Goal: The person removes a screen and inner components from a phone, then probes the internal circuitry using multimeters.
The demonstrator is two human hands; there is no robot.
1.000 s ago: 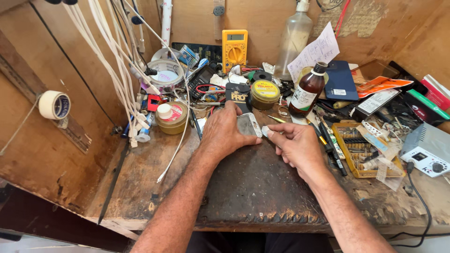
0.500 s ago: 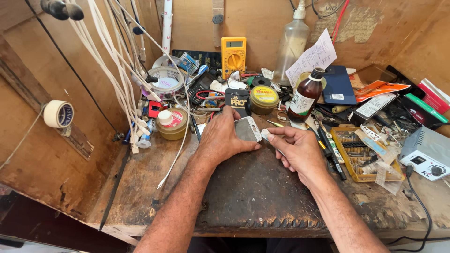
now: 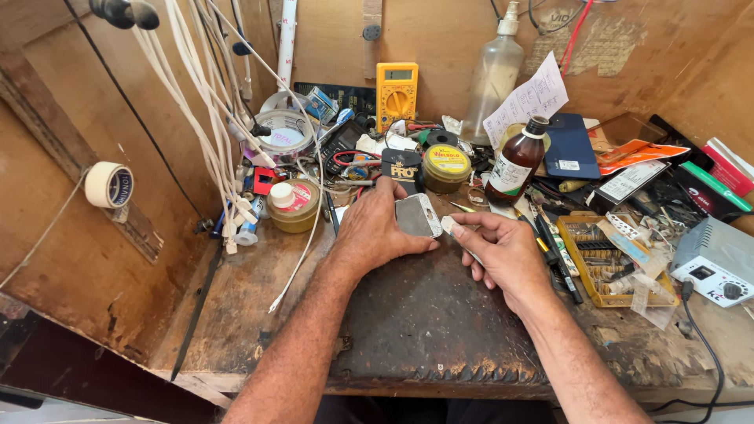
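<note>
My left hand (image 3: 375, 228) grips a small grey rectangular device (image 3: 417, 216), like a phone body, held tilted above the dark mat (image 3: 424, 314) on the wooden bench. My right hand (image 3: 503, 251) is just to its right, fingers pinched on a small pale part (image 3: 449, 225) that touches the device's right edge. Both forearms reach in from the bottom of the view.
Behind the hands lie a yellow multimeter (image 3: 397, 94), a brown glass bottle (image 3: 514, 166), round tins (image 3: 446, 166) (image 3: 292, 206), tape rolls (image 3: 284, 129), hanging white cables (image 3: 212, 118) at left, a clear spray bottle (image 3: 493, 74), a yellow parts tray (image 3: 601, 259) and a grey station (image 3: 715, 263) at right.
Both hands stay together on the device and have hardly moved. The view has shifted slightly.
</note>
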